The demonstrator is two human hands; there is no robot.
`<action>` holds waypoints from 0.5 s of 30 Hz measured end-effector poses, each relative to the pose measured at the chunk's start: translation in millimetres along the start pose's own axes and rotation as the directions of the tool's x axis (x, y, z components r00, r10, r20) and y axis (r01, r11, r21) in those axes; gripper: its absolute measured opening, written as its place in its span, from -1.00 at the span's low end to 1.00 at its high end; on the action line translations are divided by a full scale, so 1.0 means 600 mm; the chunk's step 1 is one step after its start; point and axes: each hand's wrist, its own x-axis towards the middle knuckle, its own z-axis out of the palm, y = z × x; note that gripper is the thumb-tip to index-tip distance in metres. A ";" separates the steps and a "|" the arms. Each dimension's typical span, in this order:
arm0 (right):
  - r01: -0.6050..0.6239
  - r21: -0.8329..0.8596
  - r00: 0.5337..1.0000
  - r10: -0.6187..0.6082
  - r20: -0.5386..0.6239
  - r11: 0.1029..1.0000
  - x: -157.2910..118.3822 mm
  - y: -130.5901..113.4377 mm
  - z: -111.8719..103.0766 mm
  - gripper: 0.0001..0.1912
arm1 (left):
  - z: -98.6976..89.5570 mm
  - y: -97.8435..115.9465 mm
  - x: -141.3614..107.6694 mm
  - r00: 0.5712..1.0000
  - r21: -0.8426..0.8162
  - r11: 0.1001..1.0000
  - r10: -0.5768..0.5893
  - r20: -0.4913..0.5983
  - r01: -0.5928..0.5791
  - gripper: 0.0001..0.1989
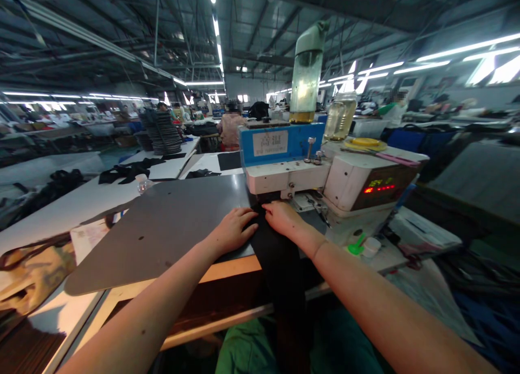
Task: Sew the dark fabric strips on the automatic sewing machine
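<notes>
A long black fabric strip (280, 255) runs from my lap over the table edge and up under the head of a white and blue sewing machine (284, 176). My left hand (236, 229) lies on the smooth grey work plate (182, 217), its fingers stretched out and apart, fingertips at the strip's left edge. Opposite it, my right hand (281, 218) is closed, with curled fingers at the strip's right side just below the machine head. The strip's far end and the needle are hidden under the head.
An oil bottle (305, 84) stands upside down on the machine, with a clear plastic jar (341, 116) beside it. The control box (374, 181) shows lit digits. Right of the machine are a green object (356, 245) and a small white cup (371, 247). Black pieces (130, 169) lie on the left table.
</notes>
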 end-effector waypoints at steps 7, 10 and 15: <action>-0.001 0.036 1.000 0.001 -0.019 0.999 0.002 0.002 0.002 -0.62 | 0.005 -0.002 -0.002 1.000 -0.001 1.000 -0.010 -0.018 0.010 -0.62; -0.011 0.030 0.999 0.012 -0.043 0.999 0.005 0.001 0.006 -0.65 | 0.010 -0.006 0.000 1.000 -0.010 1.000 -0.020 -0.016 0.020 -0.60; -0.050 0.001 0.997 0.050 -0.063 0.999 0.006 0.000 0.013 -0.69 | 0.012 -0.007 0.000 1.000 -0.014 1.000 -0.013 -0.013 0.013 -0.60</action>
